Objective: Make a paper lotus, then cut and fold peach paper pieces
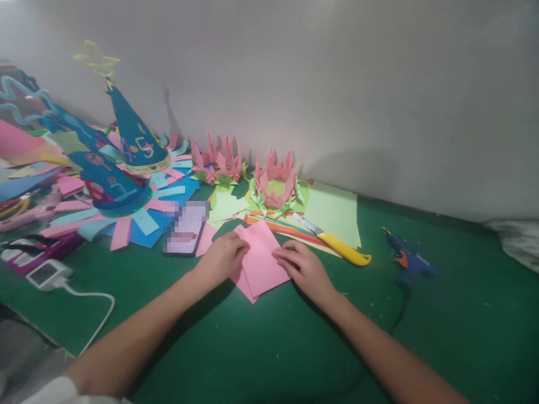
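A plain grey wall (337, 84) rises behind a dark green bench (236, 353). Near its middle lie two overlapping square pink paper sheets (267, 261), set slightly askew. The left hand (223, 255) pinches their left edge; the right hand (305, 272) has its fingertips on their right edge, though I cannot tell whether it grips. The hands are apart, with the sheets between them.

Just left of the sheets, beside the left hand, lies a dark-edged phone (185, 230) with a pixelated screen. Behind the sheets, a yellow-handled utility knife (343, 247) lies across coloured paper strips, its blade showing. Beyond stand two pink-and-green paper crowns (275, 179); inside the nearer one's ring, yellow-green paper shows. Well right of the sheets rests a blue glue gun (415, 264) with an orange trigger. Far left of them, blue cone-shaped paper hats (137, 134) crowd among pink and blue strips.
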A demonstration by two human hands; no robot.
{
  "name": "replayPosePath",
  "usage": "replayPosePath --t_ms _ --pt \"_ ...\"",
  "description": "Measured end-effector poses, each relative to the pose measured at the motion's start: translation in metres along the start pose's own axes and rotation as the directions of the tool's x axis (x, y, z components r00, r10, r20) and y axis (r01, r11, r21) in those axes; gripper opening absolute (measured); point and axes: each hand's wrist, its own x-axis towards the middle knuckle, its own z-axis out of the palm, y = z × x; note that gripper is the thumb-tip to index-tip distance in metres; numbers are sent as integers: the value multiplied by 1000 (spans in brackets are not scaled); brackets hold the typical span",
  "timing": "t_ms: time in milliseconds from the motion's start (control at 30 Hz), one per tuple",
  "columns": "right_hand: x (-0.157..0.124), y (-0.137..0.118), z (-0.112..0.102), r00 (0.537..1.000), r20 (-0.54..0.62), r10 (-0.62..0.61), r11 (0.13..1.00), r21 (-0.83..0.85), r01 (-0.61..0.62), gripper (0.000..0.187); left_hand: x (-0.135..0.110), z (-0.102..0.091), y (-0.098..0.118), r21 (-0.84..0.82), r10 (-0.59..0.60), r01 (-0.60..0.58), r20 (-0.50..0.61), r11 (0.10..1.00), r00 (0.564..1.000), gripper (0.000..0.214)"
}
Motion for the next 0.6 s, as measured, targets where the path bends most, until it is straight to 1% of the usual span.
replayPosePath --t_ms 100,200,267,333,433,500,600 --pt "0 0 0 996 27 -88 989 -118 91 22 0 -1 -1 29 -6 4 55 1000 998 26" --pt "0 -1 0 986 29 -164 946 -277 166 21 0 -4 1 42 -33 29 93 999 995 17" --pt "-1 -4 0 977 52 -208 915 -342 213 22 1 -6 2 53 -52 45 127 998 991 14" --pt "-3 -8 2 958 126 -257 892 -350 285 23 1 -8 2 62 -60 50 158 997 986 14" --pt "-5 -13 5 915 245 -319 867 -315 387 23 0 -8 2 58 -74 65 170 996 983 16" --pt "-5 -15 6 901 283 -329 859 -306 410 23 0 -8 2 55 -90 82 175 995 980 19" --pt "-3 -16 5 895 303 -327 854 -311 417 23 0 -7 2 64 -111 101 188 993 976 21"
